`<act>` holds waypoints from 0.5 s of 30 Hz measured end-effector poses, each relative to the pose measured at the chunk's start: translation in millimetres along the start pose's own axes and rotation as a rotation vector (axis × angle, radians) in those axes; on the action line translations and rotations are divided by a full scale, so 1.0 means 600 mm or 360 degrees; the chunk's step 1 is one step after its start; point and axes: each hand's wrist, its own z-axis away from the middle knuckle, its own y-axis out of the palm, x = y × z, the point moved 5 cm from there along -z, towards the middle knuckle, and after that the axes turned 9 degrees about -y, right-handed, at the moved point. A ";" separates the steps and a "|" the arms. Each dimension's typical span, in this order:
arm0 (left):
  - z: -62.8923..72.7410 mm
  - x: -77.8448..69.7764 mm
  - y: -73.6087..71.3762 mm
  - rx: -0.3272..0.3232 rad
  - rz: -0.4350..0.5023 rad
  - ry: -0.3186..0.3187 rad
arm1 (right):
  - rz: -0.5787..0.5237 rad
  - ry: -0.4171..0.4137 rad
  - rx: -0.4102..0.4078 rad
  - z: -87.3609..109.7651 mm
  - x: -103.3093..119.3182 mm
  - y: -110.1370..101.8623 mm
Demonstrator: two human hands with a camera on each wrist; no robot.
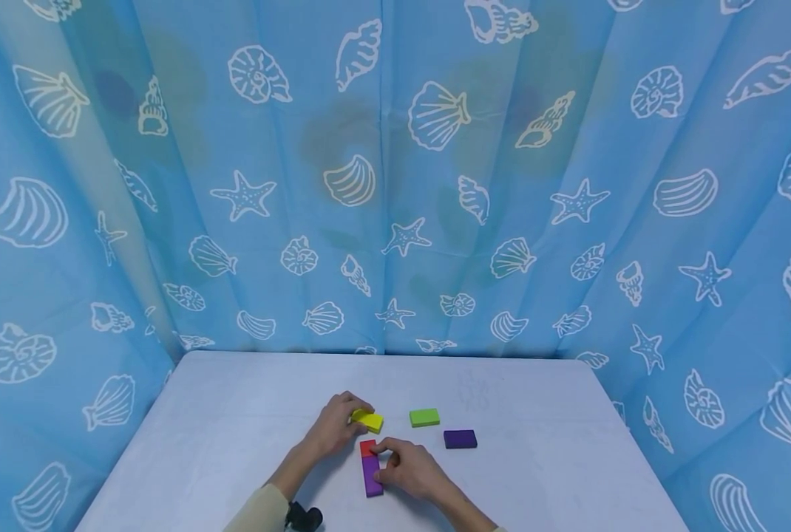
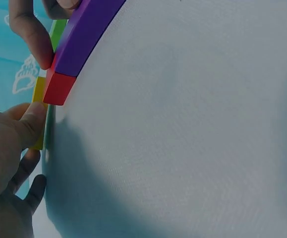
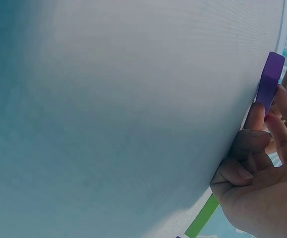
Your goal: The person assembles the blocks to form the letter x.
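My left hand [image 1: 337, 426] pinches a yellow block [image 1: 371, 423] at the middle of the table, thumb on its near side. Just below it, a red block [image 1: 367, 447] stands end to end with a longer purple block [image 1: 372, 476]. Along their right side rests my right hand [image 1: 411, 467], with the index fingertip at the red block and the thumb at the purple one. In the left wrist view, the red block [image 2: 60, 88] overlaps part of the yellow block [image 2: 38, 91]. The right hand's other fingers [image 3: 231, 173] are curled under, near the tabletop.
A light green block [image 1: 425, 418] lies right of the yellow one, and a dark purple block [image 1: 460, 440] sits farther right. A blue shell-print curtain [image 1: 395, 185] surrounds the white table [image 1: 535, 473]. A black object [image 1: 304, 517] shows by the left forearm.
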 end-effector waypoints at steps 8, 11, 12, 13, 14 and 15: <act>0.006 0.005 -0.010 -0.0043 0.0020 -0.0046 | 0.0003 0.0026 -0.0002 -0.003 -0.003 0.000; 0.008 0.009 -0.012 -0.0047 0.0008 -0.0069 | 0.0005 0.0018 0.0000 -0.003 -0.003 0.000; 0.010 0.011 -0.013 -0.0042 0.0009 -0.0077 | 0.0007 0.0013 0.0002 -0.003 -0.003 0.000; 0.011 0.011 -0.014 -0.0042 0.0008 -0.0079 | 0.0009 0.0007 0.0003 -0.003 -0.003 0.001; 0.012 0.012 -0.016 -0.0040 0.0011 -0.0080 | 0.0011 0.0001 0.0003 -0.003 -0.002 0.000; 0.014 0.013 -0.017 -0.0039 0.0015 -0.0080 | 0.0013 -0.0002 0.0003 -0.003 -0.002 0.000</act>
